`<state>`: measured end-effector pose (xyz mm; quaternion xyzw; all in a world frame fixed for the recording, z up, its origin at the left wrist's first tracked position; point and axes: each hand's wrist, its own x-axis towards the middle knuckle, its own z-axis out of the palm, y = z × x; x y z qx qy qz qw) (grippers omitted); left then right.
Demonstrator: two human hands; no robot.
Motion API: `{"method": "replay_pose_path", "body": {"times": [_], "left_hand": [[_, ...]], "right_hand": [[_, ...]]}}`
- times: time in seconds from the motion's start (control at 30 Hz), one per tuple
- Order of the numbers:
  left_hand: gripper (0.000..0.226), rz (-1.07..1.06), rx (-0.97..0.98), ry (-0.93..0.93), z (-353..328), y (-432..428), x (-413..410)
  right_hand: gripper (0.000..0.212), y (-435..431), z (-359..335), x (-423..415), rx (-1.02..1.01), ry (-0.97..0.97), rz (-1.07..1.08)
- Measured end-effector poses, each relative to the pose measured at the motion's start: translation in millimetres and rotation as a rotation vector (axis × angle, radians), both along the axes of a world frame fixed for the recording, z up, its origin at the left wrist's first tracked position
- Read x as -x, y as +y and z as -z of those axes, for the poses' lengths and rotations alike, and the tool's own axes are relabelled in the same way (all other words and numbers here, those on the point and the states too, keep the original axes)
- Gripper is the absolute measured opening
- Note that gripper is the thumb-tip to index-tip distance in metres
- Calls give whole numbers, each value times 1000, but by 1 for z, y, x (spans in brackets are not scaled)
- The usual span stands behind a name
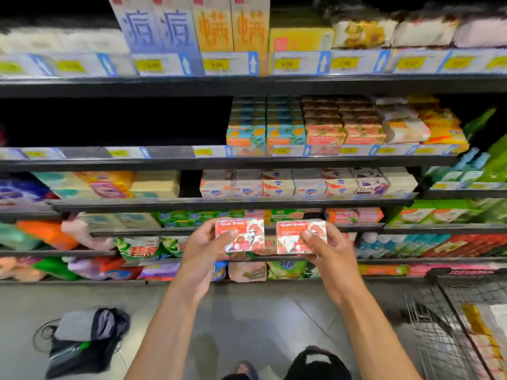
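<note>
soap boxes fill both hands: the left hand (204, 249) is curled round the left soap box (240, 235), thumb across its printed face, and the right hand (327, 246) grips the right soap box (300, 237) the same way. the two boxes are side by side, near each other but apart, faces towards the camera, long axes running 9 to 3 o'clock, in front of the lower shelves just below frame centre. a look-alike red goat-soap stack (344, 134) sits on a higher shelf at about 1 o'clock from the hands, well apart from them, its boxes also lying long side across. the right hand is nearer that stack, so if the boxes belong there, i judge the right one would lead, going up and slightly right with no turning needed. the wire cart (452, 311) lies at 4 o'clock, also on the right hand's side. a dark bag (87, 338) rests on the floor at 8 o'clock. blur hides the fine print.
</note>
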<state>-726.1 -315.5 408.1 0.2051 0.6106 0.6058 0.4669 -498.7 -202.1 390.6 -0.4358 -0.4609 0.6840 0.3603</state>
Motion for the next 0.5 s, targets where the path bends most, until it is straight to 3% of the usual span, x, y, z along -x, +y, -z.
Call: {"method": "replay_pose_path", "body": {"times": [0.23, 0.5], "left_hand": [[32, -28, 16, 52, -15, -5, 53], [52, 25, -17, 106, -41, 19, 99]], "right_hand": [[26, 0, -17, 42, -64, -21, -5], [36, 20, -31, 77, -126, -17, -18]]}}
